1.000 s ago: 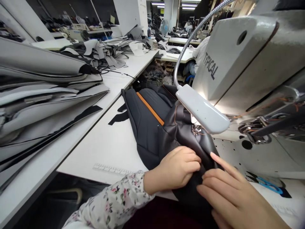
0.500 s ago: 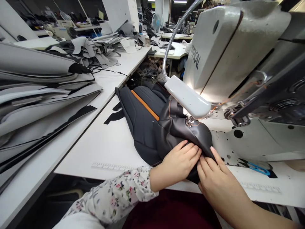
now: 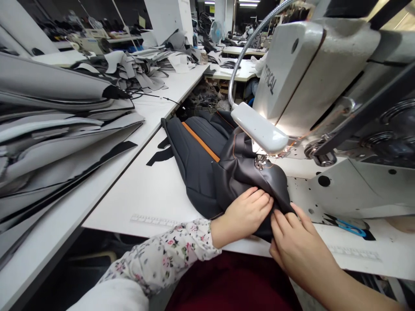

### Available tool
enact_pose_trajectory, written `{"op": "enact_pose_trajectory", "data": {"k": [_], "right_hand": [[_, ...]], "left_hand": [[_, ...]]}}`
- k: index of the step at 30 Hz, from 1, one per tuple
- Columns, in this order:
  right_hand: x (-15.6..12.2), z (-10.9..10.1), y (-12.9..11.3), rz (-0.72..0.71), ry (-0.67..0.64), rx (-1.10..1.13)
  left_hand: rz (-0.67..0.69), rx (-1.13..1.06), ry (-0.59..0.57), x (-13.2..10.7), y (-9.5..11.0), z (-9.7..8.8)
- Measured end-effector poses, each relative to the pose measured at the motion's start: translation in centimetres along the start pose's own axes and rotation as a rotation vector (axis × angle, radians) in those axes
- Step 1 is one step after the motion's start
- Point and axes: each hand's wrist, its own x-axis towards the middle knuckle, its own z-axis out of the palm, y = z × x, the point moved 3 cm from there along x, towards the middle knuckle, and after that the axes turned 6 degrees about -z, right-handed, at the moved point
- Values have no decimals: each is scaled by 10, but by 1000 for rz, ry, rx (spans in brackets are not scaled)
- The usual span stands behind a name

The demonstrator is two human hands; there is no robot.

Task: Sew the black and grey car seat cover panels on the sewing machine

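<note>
A dark seat cover (image 3: 201,172) with an orange stripe and orange stitching lies bunched under the presser foot (image 3: 260,161) of a white sewing machine (image 3: 292,65). My left hand (image 3: 248,211) has its fingers curled onto the gathered black material in front of the foot. Close beside it, my right hand (image 3: 293,233) pinches the near right edge of the same cover, thumb on the right side. Both hands are closed on the material, and their fingertips are partly hidden in its folds. Orange thread runs down to the needle area, which a white lamp (image 3: 259,129) partly covers.
Blue-handled scissors (image 3: 352,228) lie on the table to the right of my right hand. Stacked grey padded pieces (image 3: 65,129) fill the side table at left. Black scraps (image 3: 160,155) rest left of the cover. Ruler markings (image 3: 154,220) run along the near edge.
The whole view has shifted slightly, so everything sits a little further right or lower. Both hands keep their hold on the cover, which looks almost unchanged under the foot.
</note>
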Motion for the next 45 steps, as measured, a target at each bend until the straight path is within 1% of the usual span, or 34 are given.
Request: {"op": "enact_pose_trajectory", "data": {"k": [3,5,8,11,12,14,16,18,19,20,22,24,25,27,30,32,34,36,39,42,45], "right_hand": [[4,6,2,-32,-5,-50],[4,6,5,-57,37,-37],[2,-1,7,-80,142,134],[2,-18,6,-69,227,396],[3,-26,6,-56,250,480],[5,-44,8,-28,308,645],[6,-62,14,-52,349,791],[8,-76,26,-100,374,887],[8,-79,34,-103,363,916],[9,-78,42,-84,340,936],[11,-68,60,-28,300,949],[16,-52,73,-24,275,910],[19,-44,77,-43,269,874],[26,-29,80,-109,246,798],[36,-18,80,-184,239,695],[40,-16,79,-207,244,636],[41,-15,80,-219,230,608],[41,-13,81,-226,226,587],[40,-9,81,-215,245,545],[37,-6,79,-227,260,521],[36,-4,77,-222,248,511]], "left_hand": [[-2,25,-31,-3,1,-4],[1,15,-30,-5,1,-6],[13,-27,-31,-5,1,-7],[40,-102,-30,0,1,-12],[46,-139,-3,1,0,-18],[66,-233,110,4,-5,-39],[100,-338,274,3,-15,-70],[101,-417,428,-1,-31,-100],[79,-436,480,-3,-40,-111],[70,-438,522,-6,-49,-118],[117,-368,570,-11,-61,-121],[230,-239,544,-13,-64,-113],[284,-180,506,-13,-64,-107],[361,-106,403,-9,-61,-100],[415,3,228,2,-55,-100],[372,76,81,9,-55,-101],[284,97,-25,13,-58,-101],[240,94,-57,12,-59,-99],[219,98,-104,11,-56,-96],[175,115,-175,13,-54,-96],[187,139,-218,14,-56,-98]]}}
